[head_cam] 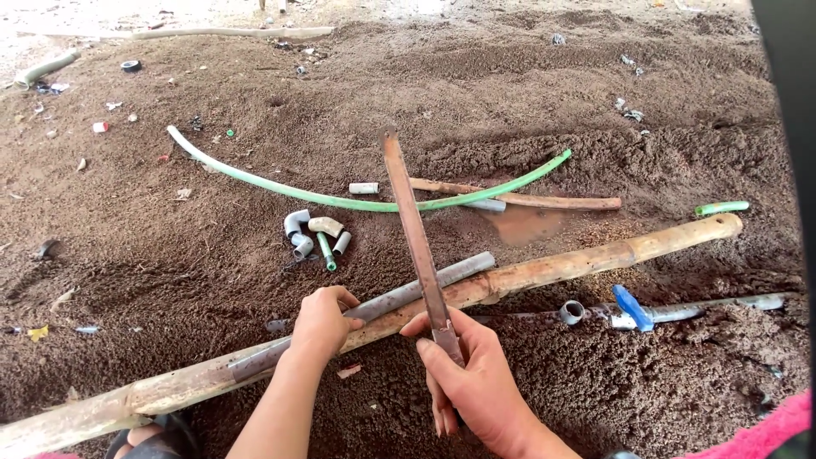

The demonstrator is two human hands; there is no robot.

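My left hand grips a grey pipe that lies along a long, rusty brown pole on the dirt. My right hand holds the near end of a long, rusty flat blade. The blade points away from me and crosses over the grey pipe and the pole. Both hands sit close together at the bottom centre.
A curved green hose lies on the soil beyond, with grey pipe elbows and short pipe pieces beside it. A thin pipe with a blue valve handle lies half buried at right. Small litter dots the far left ground.
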